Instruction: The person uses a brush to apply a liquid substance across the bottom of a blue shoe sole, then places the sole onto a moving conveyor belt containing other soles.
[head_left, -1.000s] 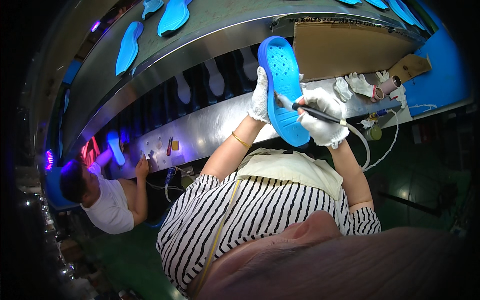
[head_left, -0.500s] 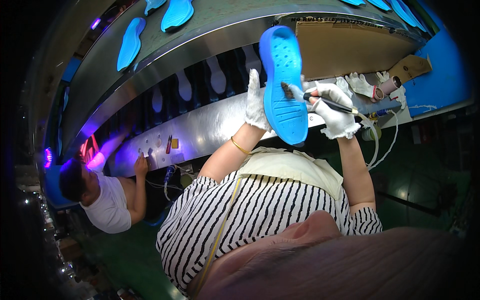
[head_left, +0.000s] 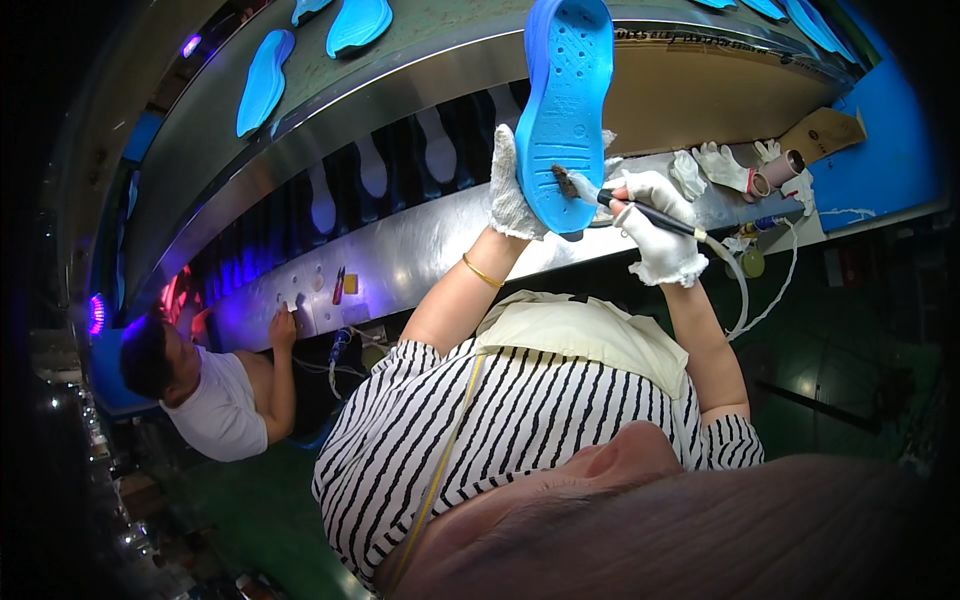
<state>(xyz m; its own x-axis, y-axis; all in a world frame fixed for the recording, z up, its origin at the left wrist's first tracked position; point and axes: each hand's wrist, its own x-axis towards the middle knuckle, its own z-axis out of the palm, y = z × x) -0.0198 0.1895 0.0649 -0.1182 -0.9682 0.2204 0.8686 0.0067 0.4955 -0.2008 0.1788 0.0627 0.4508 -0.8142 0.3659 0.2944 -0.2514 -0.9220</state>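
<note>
My left hand (head_left: 508,195), in a white knit glove, holds a bright blue shoe sole (head_left: 562,110) upright over the metal ledge. The thumb lies along the sole's left edge and some fingertips show past its right edge; the rest are hidden behind. Holes dot the sole's upper part, and ridges cross its lower part. In its white glove with bare fingertips, my right hand (head_left: 664,228) grips a black-handled brush (head_left: 655,216) like a pen. A pale hose runs from the handle's end. Dark bristles touch the sole near its lower end.
More blue soles (head_left: 264,82) lie on the conveyor belt (head_left: 300,70) at the back. Below it stands a row of grey soles (head_left: 437,146). A cardboard box (head_left: 700,95), white gloves (head_left: 722,165) and rolls (head_left: 783,168) sit at the right. Another person (head_left: 215,400) works at the left.
The sole has moved up and away, turning slightly more upright. The brush tip has gone from the sole's middle to nearer its lower end, my right hand shifting slightly left and down.
</note>
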